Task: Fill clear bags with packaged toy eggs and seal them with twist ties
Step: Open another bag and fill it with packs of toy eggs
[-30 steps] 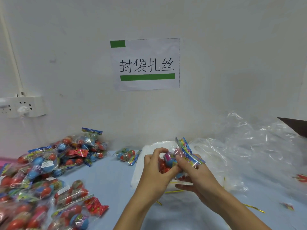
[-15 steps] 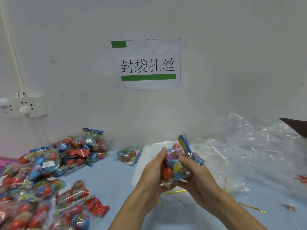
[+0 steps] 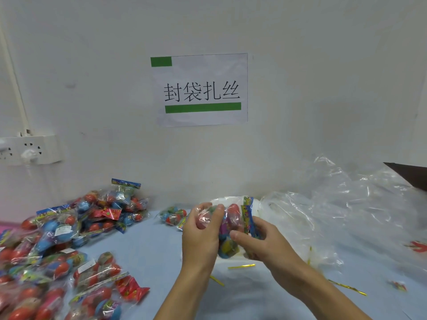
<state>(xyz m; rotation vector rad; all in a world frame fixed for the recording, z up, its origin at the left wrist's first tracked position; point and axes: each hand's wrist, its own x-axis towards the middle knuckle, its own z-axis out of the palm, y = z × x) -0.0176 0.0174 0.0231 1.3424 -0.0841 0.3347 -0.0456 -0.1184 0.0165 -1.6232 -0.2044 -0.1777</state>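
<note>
Both hands hold one clear bag of toy eggs (image 3: 230, 229) above the blue table (image 3: 150, 255), near the middle. My left hand (image 3: 201, 236) grips its left side, fingers curled over the top. From the right and below, my right hand (image 3: 261, 241) wraps the bag, thumb across its front. Red, yellow and blue eggs show through the plastic, and a colourful header card (image 3: 247, 215) sticks up at the right. Gold twist ties (image 3: 241, 266) lie on the table under the hands.
A large pile of filled egg bags (image 3: 57, 245) covers the left of the table. One small bag (image 3: 174, 217) lies by the wall. Crumpled clear plastic bags (image 3: 335, 209) fill the right side. More twist ties (image 3: 349, 288) lie at the lower right. A wall socket (image 3: 30, 150) is at the left.
The bag has turned in my hands and the eggs sit lower in it. My left fingers moved over its top and my right thumb came across the front.
</note>
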